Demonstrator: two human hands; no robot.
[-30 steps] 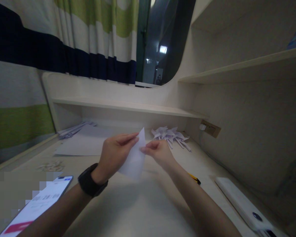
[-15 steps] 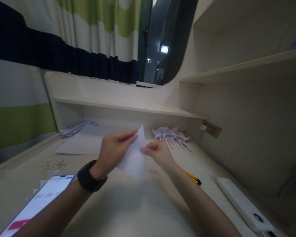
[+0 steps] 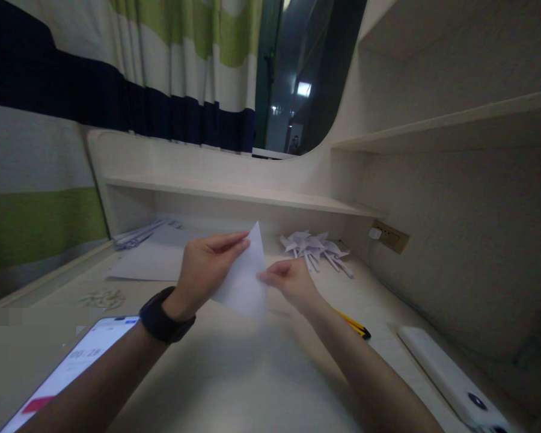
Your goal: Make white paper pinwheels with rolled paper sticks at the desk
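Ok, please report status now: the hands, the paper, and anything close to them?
Left hand and right hand both pinch white paper above desk. Folded paper pile behind, clear.

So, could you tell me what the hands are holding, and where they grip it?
A folded white paper, held above the desk: the left hand pinches its upper left edge, the right hand its right edge.
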